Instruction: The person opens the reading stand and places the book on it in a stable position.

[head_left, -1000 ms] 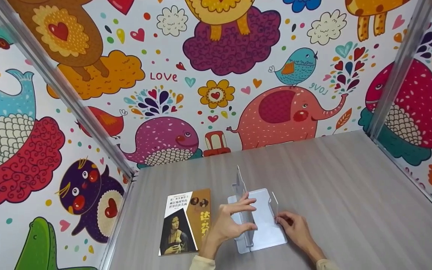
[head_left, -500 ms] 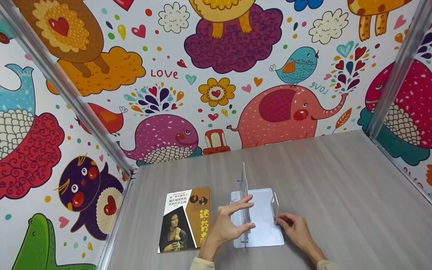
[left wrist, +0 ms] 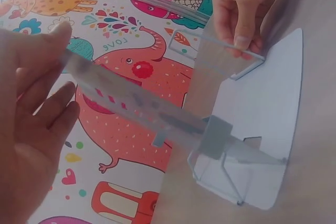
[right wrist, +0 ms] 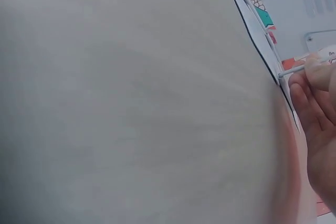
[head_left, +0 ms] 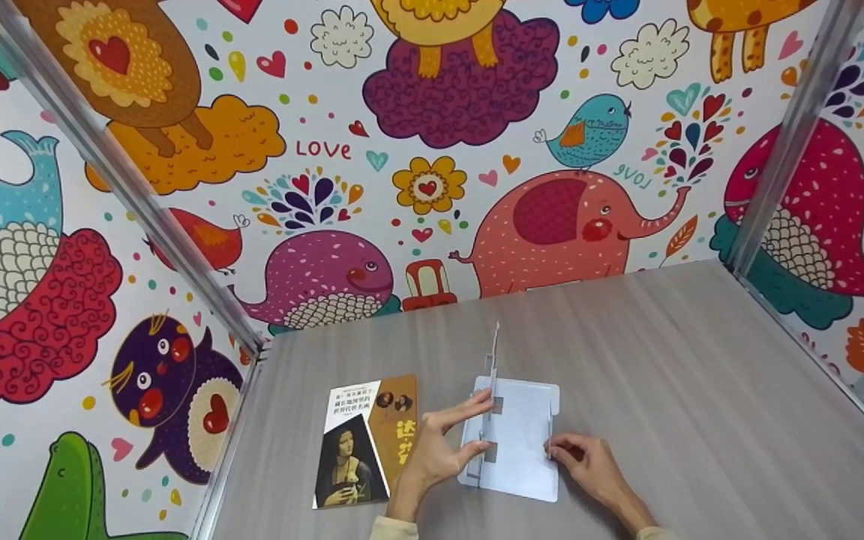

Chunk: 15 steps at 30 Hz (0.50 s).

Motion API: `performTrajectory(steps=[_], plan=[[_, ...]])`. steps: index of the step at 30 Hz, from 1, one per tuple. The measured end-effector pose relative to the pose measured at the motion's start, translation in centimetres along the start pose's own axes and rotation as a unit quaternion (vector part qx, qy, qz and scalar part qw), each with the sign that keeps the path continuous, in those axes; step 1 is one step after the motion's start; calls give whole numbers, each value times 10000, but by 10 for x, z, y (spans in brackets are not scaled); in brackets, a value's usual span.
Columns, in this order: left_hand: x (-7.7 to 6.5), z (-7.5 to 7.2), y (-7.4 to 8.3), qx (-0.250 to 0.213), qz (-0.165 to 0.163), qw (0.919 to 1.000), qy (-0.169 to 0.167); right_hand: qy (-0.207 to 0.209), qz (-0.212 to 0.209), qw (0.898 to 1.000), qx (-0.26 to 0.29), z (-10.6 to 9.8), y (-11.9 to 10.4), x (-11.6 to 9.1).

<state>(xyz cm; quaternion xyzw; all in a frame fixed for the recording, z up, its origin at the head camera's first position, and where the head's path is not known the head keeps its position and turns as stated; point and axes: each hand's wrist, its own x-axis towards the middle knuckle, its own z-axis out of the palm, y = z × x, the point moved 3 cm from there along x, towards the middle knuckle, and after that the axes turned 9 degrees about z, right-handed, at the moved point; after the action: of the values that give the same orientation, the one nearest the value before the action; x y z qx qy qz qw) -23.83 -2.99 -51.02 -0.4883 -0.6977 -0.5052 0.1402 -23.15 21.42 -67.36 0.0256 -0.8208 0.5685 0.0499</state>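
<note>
A white metal book stand (head_left: 526,469) stands on the table, its flat base down and its back panel (left wrist: 139,100) raised on edge at the left. My left hand (head_left: 436,446) holds that panel between thumb and fingers, the palm on its left side. In the left wrist view, a bent wire support (left wrist: 223,174) and a small grey clip (left wrist: 215,137) show low on the panel. On the base's right edge, a thin wire frame (left wrist: 249,69) sticks up. My right hand (head_left: 589,461) pinches it low down, thumb against fingertips; the wire also shows in the right wrist view.
A book (head_left: 353,457) with a portrait on its cover lies flat just left of the stand, beside my left forearm. Beyond the wooden table (head_left: 672,360), printed walls (head_left: 432,135) rise at the back and sides, with metal corner posts (head_left: 799,135).
The stand has turned a little clockwise on the table, and the panel's top has swung rightward. My left hand has followed it slightly; the right hand keeps pinching the wire.
</note>
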Motion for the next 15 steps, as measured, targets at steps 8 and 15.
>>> performTrajectory(steps=[8,15], plan=[[-4,-3,-2,-139,-344,9993,-68,-64,-84,9999,-98,5,-5,-1],[-1,5,1,-103,-155,9998,-78,15,-204,9998,-46,2,-31,-9]])
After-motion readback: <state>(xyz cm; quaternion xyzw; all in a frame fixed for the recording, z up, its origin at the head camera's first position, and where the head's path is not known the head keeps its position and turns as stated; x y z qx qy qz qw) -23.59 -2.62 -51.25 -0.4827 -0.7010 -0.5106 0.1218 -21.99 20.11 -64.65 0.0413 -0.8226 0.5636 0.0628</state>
